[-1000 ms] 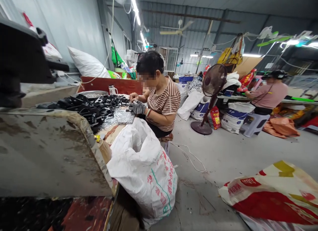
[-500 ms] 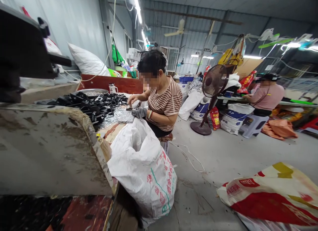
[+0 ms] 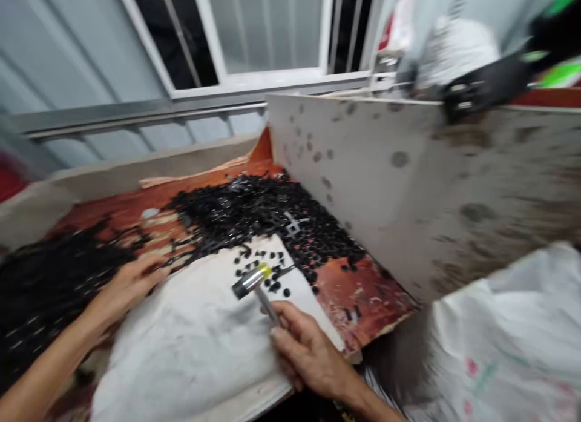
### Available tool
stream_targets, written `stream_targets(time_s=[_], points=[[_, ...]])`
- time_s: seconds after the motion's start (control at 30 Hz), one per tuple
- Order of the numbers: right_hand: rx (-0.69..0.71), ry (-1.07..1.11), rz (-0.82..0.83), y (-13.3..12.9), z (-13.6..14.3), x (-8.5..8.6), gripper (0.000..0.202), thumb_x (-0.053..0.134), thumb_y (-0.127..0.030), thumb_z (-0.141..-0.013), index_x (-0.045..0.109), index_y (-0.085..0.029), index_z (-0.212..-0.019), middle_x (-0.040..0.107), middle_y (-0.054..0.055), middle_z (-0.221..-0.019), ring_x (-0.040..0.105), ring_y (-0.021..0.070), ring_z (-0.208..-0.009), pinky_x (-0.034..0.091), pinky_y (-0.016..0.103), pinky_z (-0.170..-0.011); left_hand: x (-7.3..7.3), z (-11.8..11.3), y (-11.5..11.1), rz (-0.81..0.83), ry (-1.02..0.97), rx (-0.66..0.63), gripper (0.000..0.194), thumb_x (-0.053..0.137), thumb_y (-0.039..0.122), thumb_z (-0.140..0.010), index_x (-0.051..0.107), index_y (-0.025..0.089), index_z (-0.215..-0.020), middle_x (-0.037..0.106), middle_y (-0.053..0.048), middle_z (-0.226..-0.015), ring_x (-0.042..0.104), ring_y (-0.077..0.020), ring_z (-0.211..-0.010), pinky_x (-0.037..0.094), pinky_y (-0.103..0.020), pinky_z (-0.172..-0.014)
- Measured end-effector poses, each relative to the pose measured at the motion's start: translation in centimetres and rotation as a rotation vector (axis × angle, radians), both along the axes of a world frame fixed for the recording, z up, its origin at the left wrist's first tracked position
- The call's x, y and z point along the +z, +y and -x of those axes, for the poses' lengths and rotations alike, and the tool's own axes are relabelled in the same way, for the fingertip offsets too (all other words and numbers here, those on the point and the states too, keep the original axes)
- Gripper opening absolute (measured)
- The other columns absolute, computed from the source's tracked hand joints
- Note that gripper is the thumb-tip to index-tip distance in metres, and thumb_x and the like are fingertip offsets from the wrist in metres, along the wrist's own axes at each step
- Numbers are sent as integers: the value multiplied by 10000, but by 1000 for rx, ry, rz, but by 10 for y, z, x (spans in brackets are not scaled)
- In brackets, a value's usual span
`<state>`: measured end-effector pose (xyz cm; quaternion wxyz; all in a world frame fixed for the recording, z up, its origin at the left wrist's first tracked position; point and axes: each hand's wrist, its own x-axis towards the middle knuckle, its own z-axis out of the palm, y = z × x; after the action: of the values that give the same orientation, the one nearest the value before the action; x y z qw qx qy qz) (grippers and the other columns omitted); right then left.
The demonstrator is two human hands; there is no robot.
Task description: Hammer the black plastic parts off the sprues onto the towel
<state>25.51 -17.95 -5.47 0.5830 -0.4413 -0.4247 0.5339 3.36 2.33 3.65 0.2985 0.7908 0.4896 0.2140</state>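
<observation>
My right hand point(image 3: 308, 349) is closed round the handle of a small hammer point(image 3: 249, 281) with a metal head and a yellow end, held over a white cloth-covered pad point(image 3: 195, 331). Several small black round parts point(image 3: 275, 286) lie on the pad near the hammer head. At the pad's left edge is my left hand point(image 3: 136, 280), its fingers reaching to thin black pieces; blur hides whether it grips one. Behind the pad spreads a heap of small black parts point(image 3: 254, 204).
A pile of black strips point(image 3: 54, 289) covers the left side of the red worktop point(image 3: 336, 295). A stained upright board point(image 3: 408, 186) borders the right side. Beyond it, at lower right, is a white sack point(image 3: 512, 325). A window point(image 3: 272, 28) is in the wall behind.
The view has swung left and down from the room and a seated person to the worktop. Both my hands and the hammer have come into view.
</observation>
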Motion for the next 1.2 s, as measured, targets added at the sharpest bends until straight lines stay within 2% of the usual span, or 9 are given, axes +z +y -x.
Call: stream_targets(time_s=[0.13,0.27,0.37,0.47,0.77,0.9,1.0,1.1,1.2], points=[[82,142,104,0,4,0,379,629,-571,-859,514,-229,-973,410,-125,-561,298,42,-345,277,151,-303,-14,24,2,37,-54,106,308,686,368,-825,628,150,-1035,622,80,-753,530,-117,-748,405,-177,-703],[-20,125,140,1,9,-1,407,659,-587,-830,439,-247,-873,442,-132,-518,311,40,-320,291,134,-288,-25,9,-26,325,-99,-121,477,631,523,-806,609,140,-1090,480,79,-547,402,-101,-517,307,-194,-505],[-82,103,118,2,10,1,387,642,-565,-853,438,-253,-958,533,-107,-526,352,51,-317,282,137,-298,-34,-12,-55,511,-12,-468,377,588,490,-842,669,154,-994,511,39,-631,411,-107,-580,307,-207,-525],[-87,63,147,2,10,4,417,660,-566,-836,443,-246,-990,574,-91,-547,364,43,-312,283,143,-316,-43,-31,-72,555,-29,-666,310,566,430,-866,675,158,-967,555,15,-736,456,-125,-679,335,-213,-586],[-62,113,179,5,9,5,345,673,-486,-836,458,-240,-945,486,-138,-429,325,39,-269,233,118,-286,-38,-40,-60,580,14,-795,308,603,412,-850,721,150,-960,635,0,-753,498,-137,-678,358,-222,-599],[-89,153,187,6,8,6,394,759,-455,-758,517,-225,-967,614,-84,-620,406,38,-306,306,132,-266,-30,-41,-61,640,31,-831,282,625,391,-835,726,140,-916,617,5,-704,480,-120,-647,363,-220,-594],[-79,176,207,6,8,6,351,756,-435,-772,519,-208,-895,565,-105,-493,380,36,-268,296,125,-268,-29,-45,-64,679,-73,-707,275,692,390,-781,700,142,-900,579,22,-665,448,-98,-599,347,-212,-553],[-142,199,190,6,9,4,322,705,-431,-820,468,-223,-882,546,-120,-420,382,41,-249,291,115,-284,-32,-45,-68,775,-341,-373,421,731,464,-752,625,166,-1029,570,36,-662,435,-83,-526,335,-209,-494],[-241,224,155,8,11,4,316,661,-431,-848,412,-242,-889,612,-109,-470,405,41,-248,293,109,-287,-37,-43,-78,899,-562,-138,551,798,496,-680,562,176,-1062,662,-33,-823,560,-122,-618,419,-235,-541]])
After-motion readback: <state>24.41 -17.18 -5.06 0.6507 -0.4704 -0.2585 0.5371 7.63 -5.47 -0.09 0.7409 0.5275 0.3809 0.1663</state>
